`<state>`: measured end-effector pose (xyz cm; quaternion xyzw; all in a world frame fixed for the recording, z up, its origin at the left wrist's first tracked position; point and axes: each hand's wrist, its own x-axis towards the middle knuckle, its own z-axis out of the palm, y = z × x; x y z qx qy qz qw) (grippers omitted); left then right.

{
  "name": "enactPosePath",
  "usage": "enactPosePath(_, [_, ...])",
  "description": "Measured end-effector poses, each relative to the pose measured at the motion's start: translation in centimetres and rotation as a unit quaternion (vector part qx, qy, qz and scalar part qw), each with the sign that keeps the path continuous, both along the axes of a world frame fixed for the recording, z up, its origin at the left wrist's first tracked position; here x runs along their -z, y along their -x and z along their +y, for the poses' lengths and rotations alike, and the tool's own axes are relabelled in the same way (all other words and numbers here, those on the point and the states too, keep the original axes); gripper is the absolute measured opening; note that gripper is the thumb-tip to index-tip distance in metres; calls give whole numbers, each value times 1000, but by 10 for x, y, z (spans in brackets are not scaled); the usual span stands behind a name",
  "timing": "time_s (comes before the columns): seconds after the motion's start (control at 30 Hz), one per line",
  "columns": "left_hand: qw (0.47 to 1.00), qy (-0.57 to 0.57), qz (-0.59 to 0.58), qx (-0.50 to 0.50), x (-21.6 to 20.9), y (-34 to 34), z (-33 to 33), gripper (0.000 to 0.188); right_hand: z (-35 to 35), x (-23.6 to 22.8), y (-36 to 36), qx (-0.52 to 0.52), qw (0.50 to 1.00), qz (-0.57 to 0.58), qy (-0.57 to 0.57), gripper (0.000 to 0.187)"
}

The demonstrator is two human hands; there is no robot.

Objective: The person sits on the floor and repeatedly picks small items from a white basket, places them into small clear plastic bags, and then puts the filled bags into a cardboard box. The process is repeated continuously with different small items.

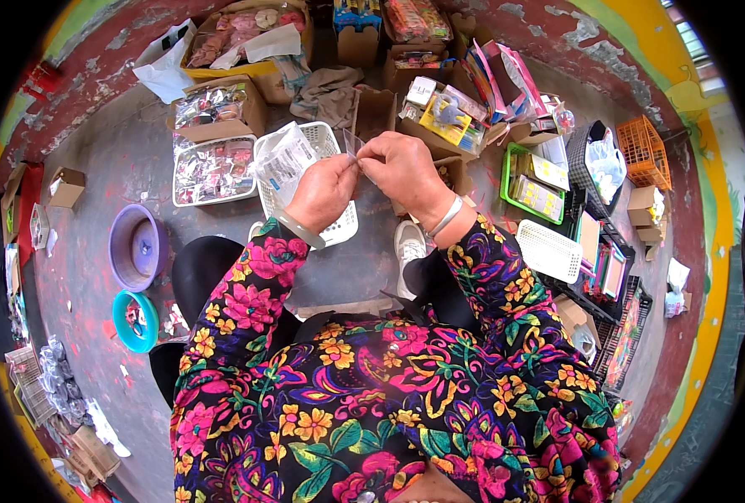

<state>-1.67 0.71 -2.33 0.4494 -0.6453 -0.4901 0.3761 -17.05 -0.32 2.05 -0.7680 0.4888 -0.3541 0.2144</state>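
My left hand (323,189) and my right hand (407,172) meet in front of me, thumbs and fingertips pinched close together. Between them they hold a small clear plastic bag (351,142), whose upper part sticks up past my fingers; anything inside it is too small to make out. Below my hands stands a white plastic basket (345,228). A larger clear bag with a printed label (287,166) lies in it, beside my left hand. To the left is a white tray (176,186) filled with small packaged items (215,170).
Cardboard boxes of small goods (221,107) line the far side. On the left floor sit a purple basin (156,248) and a turquoise basin (126,339). Toward the right are a green tray (511,172), a white basket (550,251), black crates (594,285) and an orange crate (643,151).
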Motion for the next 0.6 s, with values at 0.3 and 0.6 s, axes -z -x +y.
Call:
enactPosePath(0.3, [979,188,-76,12,-12,0,2,13,7,-9,-2,10,997,62,36,7])
enactPosePath(0.6, [981,168,-46,85,-30,-8,-2,12,-2,-4,4,5,980,-92,-177,12])
